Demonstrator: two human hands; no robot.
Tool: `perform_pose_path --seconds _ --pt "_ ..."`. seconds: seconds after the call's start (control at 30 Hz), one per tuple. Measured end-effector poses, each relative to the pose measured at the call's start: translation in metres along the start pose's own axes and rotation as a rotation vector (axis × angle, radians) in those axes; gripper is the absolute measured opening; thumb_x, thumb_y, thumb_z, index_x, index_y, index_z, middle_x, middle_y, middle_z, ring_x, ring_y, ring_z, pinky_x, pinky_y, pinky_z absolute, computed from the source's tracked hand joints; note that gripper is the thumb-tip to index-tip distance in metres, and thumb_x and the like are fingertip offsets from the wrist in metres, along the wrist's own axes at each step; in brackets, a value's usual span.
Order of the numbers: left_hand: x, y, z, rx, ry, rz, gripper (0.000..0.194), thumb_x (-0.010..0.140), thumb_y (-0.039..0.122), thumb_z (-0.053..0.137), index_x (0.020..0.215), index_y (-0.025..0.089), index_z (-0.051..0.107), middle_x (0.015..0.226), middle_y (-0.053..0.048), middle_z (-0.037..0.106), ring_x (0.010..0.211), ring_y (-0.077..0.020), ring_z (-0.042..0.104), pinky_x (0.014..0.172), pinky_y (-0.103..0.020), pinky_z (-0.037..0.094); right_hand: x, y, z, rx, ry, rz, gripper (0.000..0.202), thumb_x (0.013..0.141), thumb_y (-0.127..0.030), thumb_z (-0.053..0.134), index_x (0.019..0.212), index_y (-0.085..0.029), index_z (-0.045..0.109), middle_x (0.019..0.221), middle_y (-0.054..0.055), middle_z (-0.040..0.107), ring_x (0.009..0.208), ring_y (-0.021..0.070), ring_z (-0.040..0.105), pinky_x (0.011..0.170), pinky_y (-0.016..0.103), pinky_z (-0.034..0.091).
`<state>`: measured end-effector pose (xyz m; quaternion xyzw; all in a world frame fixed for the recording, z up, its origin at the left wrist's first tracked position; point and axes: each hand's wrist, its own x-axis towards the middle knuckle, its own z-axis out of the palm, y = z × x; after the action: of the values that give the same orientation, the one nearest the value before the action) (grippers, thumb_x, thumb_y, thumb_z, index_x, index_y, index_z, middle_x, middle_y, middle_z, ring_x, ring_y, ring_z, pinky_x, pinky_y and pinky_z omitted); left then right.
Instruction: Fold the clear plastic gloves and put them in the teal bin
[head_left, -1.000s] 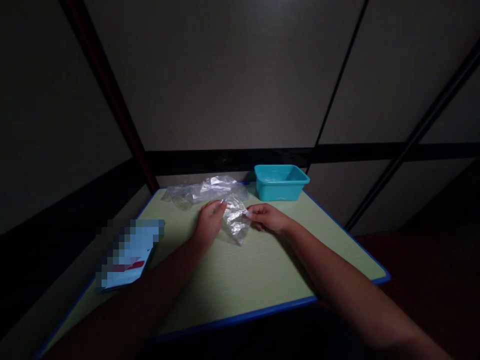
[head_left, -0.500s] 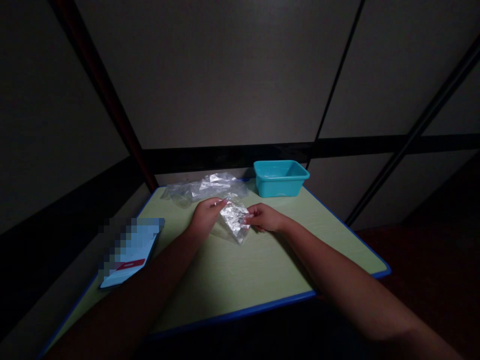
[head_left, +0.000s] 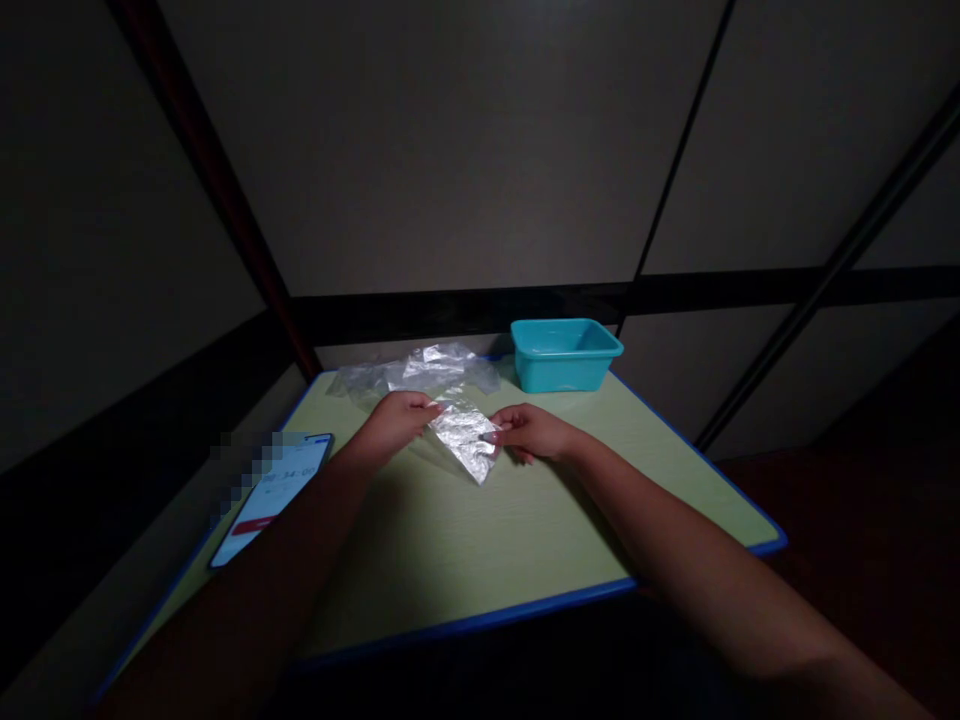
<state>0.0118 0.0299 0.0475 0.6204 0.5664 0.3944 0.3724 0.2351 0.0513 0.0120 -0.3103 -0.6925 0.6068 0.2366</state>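
A small clear plastic bag, crinkled and shiny, is stretched between my two hands just above the table. My left hand pinches its upper left edge between thumb and fingers. At its right side my right hand grips it, thumb on top and the other fingers curled behind. One corner of the bag points down toward me. Behind it lies a heap of crumpled clear plastic on the tabletop. Whether the bag contains anything cannot be made out.
A turquoise plastic basin stands at the back right of the pale green table, which has a blue edge. Left of my left forearm lies a lit phone or tablet, partly blurred out. Panelled walls rise behind the table.
My left hand has shifted slightly left, and the bag now lies flatter and more spread between the hands. My right hand stays nearly in place. The view has moved a little.
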Motion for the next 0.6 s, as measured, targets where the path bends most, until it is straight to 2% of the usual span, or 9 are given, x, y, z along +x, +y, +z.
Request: perform_pose_path --seconds 0.1,0.2,0.33,0.5,0.6 --pt "0.000 -0.002 -0.004 0.022 -0.066 -0.031 0.024 0.062 0.038 0.063 0.052 0.017 0.058 0.044 0.004 0.047 0.042 -0.0094 0.039 0.046 -0.023 0.029 0.001 0.002 0.000 -0.034 0.038 0.007 0.034 0.071 -0.046 0.064 0.070 -0.013 0.054 0.050 -0.005 0.055 0.029 0.0026 0.036 0.031 0.018 0.025" --pt "0.000 -0.005 -0.002 0.017 -0.041 -0.025 0.033 0.066 0.046 0.059 0.050 0.017 0.055 0.042 0.004 0.045 0.041 -0.0094 0.039 0.045 -0.023 0.029 0.002 0.004 0.002 -0.079 0.082 0.016 0.032 0.072 -0.044 0.062 0.066 -0.015 0.052 0.040 -0.008 0.046 0.028 0.0034 0.035 0.031 0.017 0.025" --pt "0.002 -0.009 0.010 -0.028 -0.009 0.011 0.038 0.065 0.053 0.059 0.056 0.016 0.056 0.049 0.003 0.050 0.046 -0.0103 0.043 0.048 -0.023 0.032 0.002 0.003 0.004 -0.103 0.150 0.023 0.031 0.068 -0.042 0.065 0.065 -0.015 0.052 0.041 -0.009 0.046 0.028 0.0028 0.033 0.029 0.016 0.023" --pt "0.004 -0.012 0.022 -0.097 0.009 0.081 0.041 0.062 0.057 0.061 0.060 0.016 0.055 0.053 0.004 0.049 0.051 -0.0107 0.044 0.050 -0.023 0.032 0.002 0.002 0.005 -0.143 0.103 0.024 0.032 0.067 -0.044 0.065 0.066 -0.015 0.051 0.048 -0.006 0.051 0.030 0.0022 0.035 0.029 0.015 0.025" --pt "0.006 -0.014 0.023 -0.144 0.032 0.119 0.040 0.062 0.056 0.061 0.062 0.016 0.055 0.055 0.004 0.048 0.052 -0.0099 0.043 0.050 -0.022 0.031 0.002 0.002 0.005 -0.157 0.099 0.029 0.034 0.071 -0.048 0.061 0.069 -0.015 0.051 0.045 -0.007 0.048 0.030 0.0030 0.037 0.029 0.015 0.024"
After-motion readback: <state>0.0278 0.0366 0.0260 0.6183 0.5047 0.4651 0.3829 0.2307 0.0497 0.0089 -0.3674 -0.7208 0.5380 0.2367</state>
